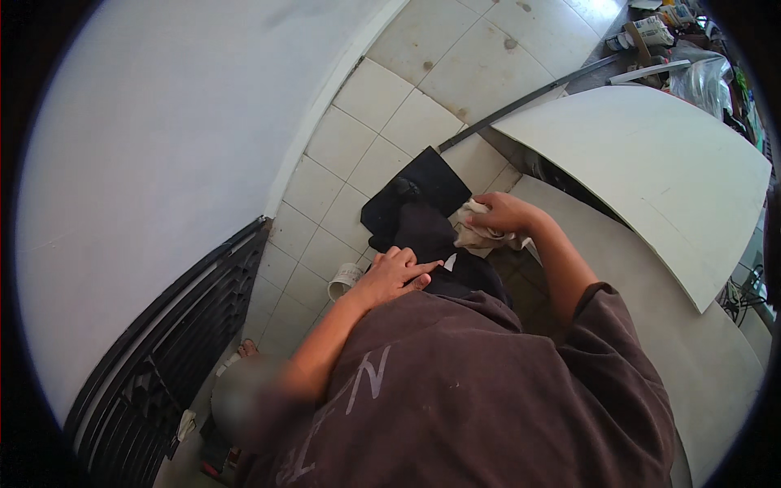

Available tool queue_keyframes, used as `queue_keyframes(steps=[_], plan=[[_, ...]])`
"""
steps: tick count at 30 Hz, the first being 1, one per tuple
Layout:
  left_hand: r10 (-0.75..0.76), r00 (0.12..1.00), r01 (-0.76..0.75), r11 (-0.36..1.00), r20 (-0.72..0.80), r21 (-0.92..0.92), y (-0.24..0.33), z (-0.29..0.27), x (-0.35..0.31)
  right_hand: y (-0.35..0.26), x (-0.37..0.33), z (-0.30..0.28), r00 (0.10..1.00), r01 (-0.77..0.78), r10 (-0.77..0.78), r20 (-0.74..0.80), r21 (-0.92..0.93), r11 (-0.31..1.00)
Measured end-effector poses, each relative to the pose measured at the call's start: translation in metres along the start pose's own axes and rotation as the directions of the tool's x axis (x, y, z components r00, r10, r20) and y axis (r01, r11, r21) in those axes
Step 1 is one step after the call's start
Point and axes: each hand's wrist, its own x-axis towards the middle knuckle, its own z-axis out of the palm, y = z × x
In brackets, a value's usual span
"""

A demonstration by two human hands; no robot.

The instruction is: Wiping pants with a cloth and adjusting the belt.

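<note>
My right hand (pixel 506 214) is closed on a crumpled off-white cloth (pixel 478 231), beside my dark trouser leg. My left hand (pixel 394 275) lies on the dark trousers (pixel 468 281) over my lap, fingers stretched out, holding nothing. By its fingertip sits a small white scrap or mark (pixel 450 262); I cannot tell which. Just beyond, a flat black panel (pixel 431 180) lies at my foot, partly hidden by the leg. Left of my left hand a white cup-like container (pixel 345 278) is on the tiles, its lower part behind my forearm.
A white wall (pixel 179 122) rises on the left, with a black metal grille (pixel 175 358) below it. Large pale boards (pixel 643 179) are stacked at the right, with clutter and clear plastic (pixel 701 81) behind. Another person (pixel 248 398), blurred, is at the lower left.
</note>
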Motion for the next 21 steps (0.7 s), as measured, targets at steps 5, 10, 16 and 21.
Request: queue_keyframes(steps=[5,10,16,21], plan=[[0.201,0.955,-0.174,0.975,-0.217,0.137,0.004,-0.001,-0.002,0.018,0.014,0.019,0.935,0.170,-0.259,-0.243,-0.336,0.926],[0.275,0.937,-0.280,0.960,-0.217,0.010,0.011,-0.007,0.012,0.042,0.026,0.038,0.892,0.031,-0.041,-0.451,-0.030,0.999],[0.003,0.993,0.027,0.965,0.116,-0.259,-0.013,0.005,0.063,0.034,0.000,-0.013,0.968,0.052,0.000,-0.250,0.204,0.978],[-0.148,0.983,0.168,0.963,0.108,-0.211,-0.035,0.025,0.068,0.037,-0.008,-0.019,0.950,0.063,0.073,-0.302,0.418,0.906]])
